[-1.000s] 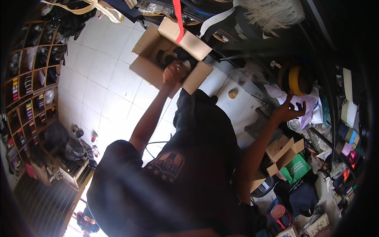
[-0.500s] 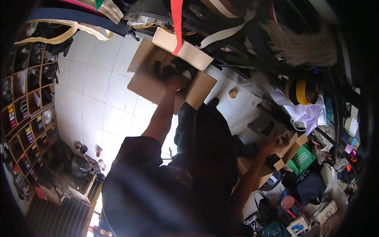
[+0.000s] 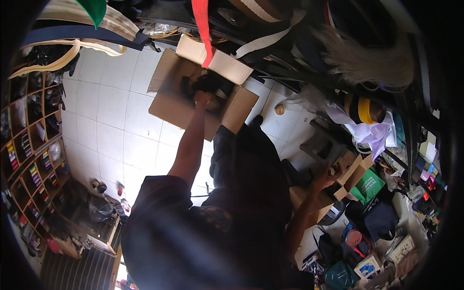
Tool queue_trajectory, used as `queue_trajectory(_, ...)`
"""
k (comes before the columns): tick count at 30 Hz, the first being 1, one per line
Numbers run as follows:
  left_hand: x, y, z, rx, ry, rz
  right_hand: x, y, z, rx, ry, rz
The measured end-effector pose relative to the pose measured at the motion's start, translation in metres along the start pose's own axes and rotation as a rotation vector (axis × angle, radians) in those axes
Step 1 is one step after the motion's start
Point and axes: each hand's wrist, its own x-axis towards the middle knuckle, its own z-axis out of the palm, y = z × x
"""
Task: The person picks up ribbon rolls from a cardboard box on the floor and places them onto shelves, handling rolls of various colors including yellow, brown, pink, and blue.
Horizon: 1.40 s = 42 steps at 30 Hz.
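Around the left grip (image 3: 203, 99), its closure impossible to tell, dark items (image 3: 207, 82) lie inside an open box (image 3: 166, 113), while the right grip (image 3: 329, 177), fingers loosely apart, has lowered near a smaller carton (image 3: 355, 173), so the left works alone.

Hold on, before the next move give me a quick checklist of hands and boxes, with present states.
1. Large brown cardboard box with its flaps open: ok, they spread outward.
2. Bare left hand at the box opening: ok, it reaches in.
3. Left hand's grip on the dark items inside: cannot tell, its fingers are obscured.
4. Unblocked view of the far flap: not ok, a flat red strap hangs across part of it.
5. Bare right hand clear of the smaller brown cardboard box: cannot tell, they overlap in this view.
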Motion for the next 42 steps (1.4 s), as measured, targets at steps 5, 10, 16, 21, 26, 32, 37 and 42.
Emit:
queue_trajectory(5, -0.085, 0.039, -0.095, -0.001, 0.22, 0.109, -0.001, -0.007, 0.018, 0.113, -0.139, 0.023)
queue_trajectory(10, -0.125, 0.02, -0.155, -0.627, -0.004, 0.287, -0.014, -0.023, 0.047, 0.348, -0.386, 0.004)
queue_trajectory(16, -0.255, 0.116, -0.186, -0.897, -0.323, 0.414, -0.022, -0.109, 0.056, 0.501, -1.085, -0.197)
queue_trajectory(21, -0.319, 0.201, -0.137, -0.759, -0.486, 0.56, -0.014, -0.138, 0.029, 0.566, -0.9, -0.508)
queue_trajectory(26, -0.384, 0.283, -0.092, -0.665, -0.4, 0.635, 0.021, -0.097, 0.013, 0.566, -0.563, -0.411)
queue_trajectory(32, -0.432, 0.336, -0.05, -0.649, -0.452, 0.864, 0.062, -0.079, -0.014, 0.639, -0.299, -0.421)
queue_trajectory(37, -0.466, 0.378, -0.046, -0.665, -0.438, 0.986, 0.107, -0.092, -0.026, 0.688, -0.103, -0.5)
queue_trajectory(42, -0.447, 0.437, -0.036, -0.763, -0.127, 1.358, 0.182, -0.122, 0.0, 0.658, 0.093, -0.63)
